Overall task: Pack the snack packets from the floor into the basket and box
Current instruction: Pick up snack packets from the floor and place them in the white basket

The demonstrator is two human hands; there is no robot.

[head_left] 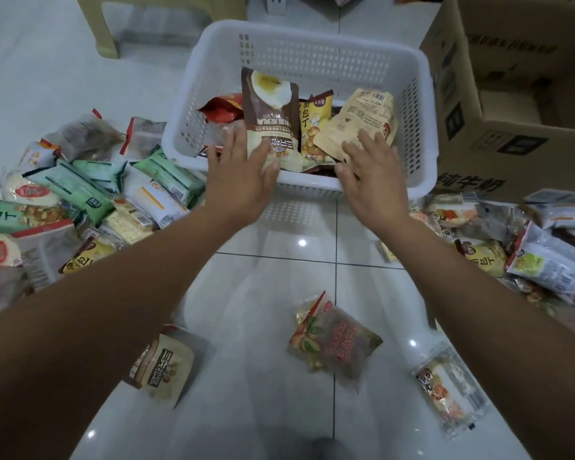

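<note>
Three loose packets are lying nearest on the floor tiles: a cream one (161, 365), a reddish one (334, 336) and a clear one (450, 390). A left heap (90, 194) and a right heap (528, 234) are flanking the white basket (299, 44), which is holding at least four packets. The left hand (239, 174) is touching a brown packet (269, 117) and the right hand (372, 171) is hovering over a tan packet (359, 117), both with fingers spread and gripping nothing. A cardboard box (512, 127) is standing just right.

Found the basket (329, 58) at upper centre of the frame, with several packets (269, 117) standing in it. Found the cardboard box (498, 154) just right of it and a stool (107, 38) at upper left. Saw a left heap (80, 194) and a right heap (528, 244) flanking the basket on the floor (269, 293), and three loose packets (332, 340) lower down.
</note>
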